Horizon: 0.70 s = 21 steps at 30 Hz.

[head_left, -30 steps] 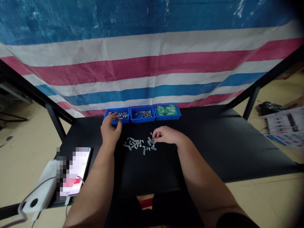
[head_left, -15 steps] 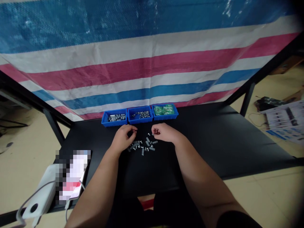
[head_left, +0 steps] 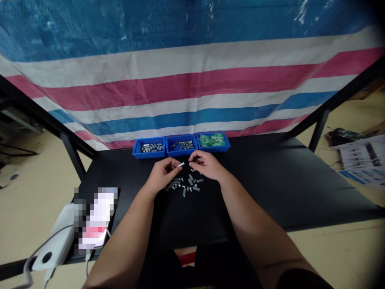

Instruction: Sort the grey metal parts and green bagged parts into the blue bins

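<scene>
My left hand (head_left: 164, 172) is closed, with a small pale metal standoff (head_left: 181, 164) pinched between thumb and fingertips. Just to the right is my right hand (head_left: 206, 164), its fingers curled toward the thumb; anything between the tips is too small to make out. The two hands are a short gap apart, above the black tabletop. Below them lies a loose pile of grey standoffs (head_left: 190, 179) and small screws (head_left: 179, 185).
Behind the hands stand three blue bins in a row: one with standoffs (head_left: 134, 150), one with screws (head_left: 167, 147), one with green-looking pieces (head_left: 227, 143). A phone (head_left: 96, 224) and a white power bank (head_left: 57, 241) with cables lie at left. A striped tarp (head_left: 192, 80) hangs behind.
My hands have come closer together. The standoff in my left hand now shows at the fingertips, and my right fingers have lifted and turned toward it. The view has shifted slightly.
</scene>
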Each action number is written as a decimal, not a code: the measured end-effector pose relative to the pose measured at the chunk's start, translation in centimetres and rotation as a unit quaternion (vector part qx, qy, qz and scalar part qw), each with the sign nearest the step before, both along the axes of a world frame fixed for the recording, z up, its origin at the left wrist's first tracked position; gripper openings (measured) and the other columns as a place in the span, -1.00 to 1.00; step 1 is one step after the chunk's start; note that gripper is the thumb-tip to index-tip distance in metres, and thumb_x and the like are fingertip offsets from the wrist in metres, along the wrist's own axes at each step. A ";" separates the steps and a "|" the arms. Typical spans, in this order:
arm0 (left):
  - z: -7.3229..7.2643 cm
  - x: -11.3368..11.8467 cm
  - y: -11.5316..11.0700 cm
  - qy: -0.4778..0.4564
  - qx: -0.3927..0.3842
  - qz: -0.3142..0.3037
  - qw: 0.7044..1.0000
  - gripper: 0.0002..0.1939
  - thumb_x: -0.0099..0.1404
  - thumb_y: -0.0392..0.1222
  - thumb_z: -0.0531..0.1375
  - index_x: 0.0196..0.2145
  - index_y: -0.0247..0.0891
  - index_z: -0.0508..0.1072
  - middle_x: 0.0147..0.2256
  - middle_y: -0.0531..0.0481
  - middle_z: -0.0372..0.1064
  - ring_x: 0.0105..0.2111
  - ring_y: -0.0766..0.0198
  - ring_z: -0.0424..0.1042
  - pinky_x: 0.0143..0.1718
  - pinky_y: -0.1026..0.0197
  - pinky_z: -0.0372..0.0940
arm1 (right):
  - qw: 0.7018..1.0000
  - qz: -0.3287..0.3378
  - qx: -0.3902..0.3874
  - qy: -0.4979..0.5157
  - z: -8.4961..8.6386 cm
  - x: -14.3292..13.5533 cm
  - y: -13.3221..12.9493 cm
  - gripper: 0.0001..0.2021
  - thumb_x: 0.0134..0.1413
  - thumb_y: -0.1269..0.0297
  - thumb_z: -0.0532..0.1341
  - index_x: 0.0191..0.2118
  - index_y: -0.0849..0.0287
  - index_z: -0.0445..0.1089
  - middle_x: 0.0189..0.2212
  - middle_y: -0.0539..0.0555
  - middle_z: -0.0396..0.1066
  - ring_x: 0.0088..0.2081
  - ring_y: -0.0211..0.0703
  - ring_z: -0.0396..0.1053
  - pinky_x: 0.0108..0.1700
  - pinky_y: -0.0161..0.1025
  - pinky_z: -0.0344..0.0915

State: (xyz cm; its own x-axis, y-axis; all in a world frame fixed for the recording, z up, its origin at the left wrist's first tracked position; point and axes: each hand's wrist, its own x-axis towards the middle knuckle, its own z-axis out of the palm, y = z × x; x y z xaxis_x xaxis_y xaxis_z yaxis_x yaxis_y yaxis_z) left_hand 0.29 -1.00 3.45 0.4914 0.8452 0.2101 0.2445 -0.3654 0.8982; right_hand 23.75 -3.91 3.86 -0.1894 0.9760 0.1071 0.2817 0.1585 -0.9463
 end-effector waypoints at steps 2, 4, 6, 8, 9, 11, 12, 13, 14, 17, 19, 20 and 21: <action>0.2 -1.0 0.5 0.062 0.064 0.013 0.996 -0.82 0.28 -0.09 0.29 -0.23 -0.22 0.57 -0.35 -0.02 0.52 -0.39 0.28 0.45 -0.34 0.24 0.31 | 0.992 -0.021 0.038 -0.121 -0.3 0.8 0.2 -0.88 0.14 0.26 0.32 -0.20 0.11 0.49 -0.34 0.00 0.48 -0.45 -0.29 0.34 -0.39 -0.30 0.24; 0.3 -2.0 1.1 0.112 0.119 0.032 0.986 -0.87 0.25 -0.16 0.27 -0.26 -0.21 0.58 -0.41 0.02 0.48 -0.43 0.30 0.42 -0.36 0.25 0.28 | 0.978 0.003 0.034 -0.205 -0.7 1.2 0.4 -0.85 0.11 0.33 0.33 -0.17 0.09 0.55 -0.37 -0.02 0.49 -0.46 -0.30 0.33 -0.37 -0.29 0.20; 0.4 -2.9 1.7 0.123 0.149 0.094 0.977 -0.85 0.25 -0.15 0.26 -0.24 -0.19 0.58 -0.43 0.04 0.48 -0.44 0.29 0.42 -0.35 0.24 0.29 | 0.968 0.033 0.005 -0.249 -1.2 1.2 0.5 -0.82 0.09 0.37 0.33 -0.16 0.07 0.59 -0.43 -0.03 0.50 -0.44 -0.27 0.36 -0.35 -0.29 0.19; 0.4 -3.5 2.3 0.106 0.175 0.207 0.957 -0.79 0.29 -0.11 0.25 -0.16 -0.18 0.59 -0.37 0.01 0.53 -0.40 0.25 0.48 -0.31 0.21 0.33 | 0.961 0.037 -0.008 -0.274 -1.5 1.0 0.5 -0.83 0.06 0.42 0.31 -0.22 0.07 0.59 -0.46 -0.03 0.51 -0.42 -0.24 0.39 -0.34 -0.28 0.19; 0.4 -3.8 2.6 0.099 0.196 0.262 0.940 -0.76 0.31 -0.09 0.24 -0.12 -0.18 0.59 -0.30 -0.02 0.56 -0.32 0.20 0.52 -0.23 0.18 0.37 | 0.959 0.032 -0.009 -0.282 -1.6 0.9 0.5 -0.84 0.05 0.44 0.30 -0.25 0.07 0.58 -0.47 -0.04 0.51 -0.41 -0.23 0.39 -0.33 -0.28 0.18; 0.3 -4.2 3.2 0.105 0.239 0.331 0.907 -0.70 0.32 -0.10 0.24 -0.02 -0.18 0.58 -0.12 -0.09 0.59 -0.06 0.07 0.55 0.02 0.06 0.37 | 0.956 0.026 -0.007 -0.292 -1.6 0.9 0.5 -0.85 0.01 0.47 0.29 -0.31 0.08 0.55 -0.49 -0.05 0.50 -0.42 -0.23 0.39 -0.33 -0.28 0.18; 0.2 -4.4 3.5 0.116 0.254 0.345 0.896 -0.67 0.31 -0.12 0.24 0.02 -0.17 0.56 -0.03 -0.11 0.57 0.08 0.00 0.50 0.14 -0.01 0.32 | 0.956 0.026 -0.006 -0.293 -1.6 0.9 0.4 -0.85 -0.01 0.48 0.28 -0.33 0.08 0.53 -0.50 -0.06 0.49 -0.42 -0.24 0.38 -0.33 -0.28 0.17; 0.1 -4.5 3.6 0.127 0.263 0.348 0.891 -0.64 0.29 -0.14 0.25 0.04 -0.17 0.56 0.04 -0.12 0.55 0.19 -0.04 0.42 0.23 -0.06 0.25 | 0.956 0.027 -0.006 -0.291 -1.5 1.0 0.4 -0.85 -0.02 0.48 0.28 -0.34 0.09 0.51 -0.52 -0.07 0.48 -0.43 -0.25 0.37 -0.34 -0.29 0.17; 0.1 -4.6 3.7 0.136 0.264 0.347 0.890 -0.64 0.27 -0.16 0.25 0.03 -0.16 0.56 0.07 -0.12 0.53 0.26 -0.07 0.35 0.28 -0.09 0.20 | 0.958 0.032 -0.006 -0.286 -1.5 1.1 0.3 -0.86 -0.03 0.49 0.28 -0.36 0.09 0.49 -0.53 -0.08 0.47 -0.45 -0.26 0.36 -0.34 -0.29 0.16; 0.1 -4.7 3.6 0.144 0.244 0.356 0.890 -0.76 0.26 -0.19 0.24 -0.12 -0.15 0.60 0.00 -0.10 0.55 0.20 -0.07 0.40 0.25 -0.08 0.23 | 0.972 0.046 -0.002 -0.231 -1.5 0.8 0.4 -0.91 -0.03 0.45 0.28 -0.39 0.11 0.45 -0.56 -0.10 0.41 -0.50 -0.29 0.31 -0.38 -0.30 0.17; 0.2 -4.6 3.4 0.146 0.227 0.332 0.904 -0.84 0.26 -0.19 0.22 -0.23 -0.16 0.59 -0.13 -0.07 0.57 0.02 0.01 0.51 0.13 -0.01 0.31 | 0.989 0.014 0.026 -0.146 -1.6 0.2 0.7 -0.96 0.05 0.36 0.29 -0.33 0.11 0.45 -0.50 -0.07 0.43 -0.47 -0.27 0.34 -0.36 -0.30 0.23; 0.2 -4.6 3.3 0.146 0.218 0.309 0.914 -0.86 0.26 -0.19 0.21 -0.26 -0.16 0.57 -0.19 -0.05 0.56 -0.08 0.06 0.53 0.06 0.04 0.35 | 0.995 -0.018 0.048 -0.091 -1.7 -0.2 0.9 -0.92 0.10 0.29 0.30 -0.25 0.10 0.45 -0.42 -0.03 0.48 -0.42 -0.25 0.39 -0.32 -0.29 0.29; 0.3 -4.6 3.2 0.145 0.209 0.283 0.925 -0.86 0.26 -0.19 0.20 -0.27 -0.16 0.56 -0.24 -0.03 0.56 -0.15 0.11 0.53 -0.01 0.09 0.36 | 0.996 -0.053 0.069 -0.035 -1.7 -0.6 1.0 -0.84 0.14 0.21 0.30 -0.16 0.09 0.45 -0.32 0.02 0.53 -0.35 -0.21 0.45 -0.27 -0.27 0.35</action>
State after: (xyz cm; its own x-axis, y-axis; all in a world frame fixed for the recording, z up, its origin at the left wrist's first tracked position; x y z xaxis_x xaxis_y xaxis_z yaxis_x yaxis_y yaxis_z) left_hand -4.26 2.22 3.71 0.0821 0.8587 0.5058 0.7121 -0.4056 0.5730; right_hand 23.16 -2.88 2.12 -0.0970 0.9681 0.2308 0.3692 0.2504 -0.8950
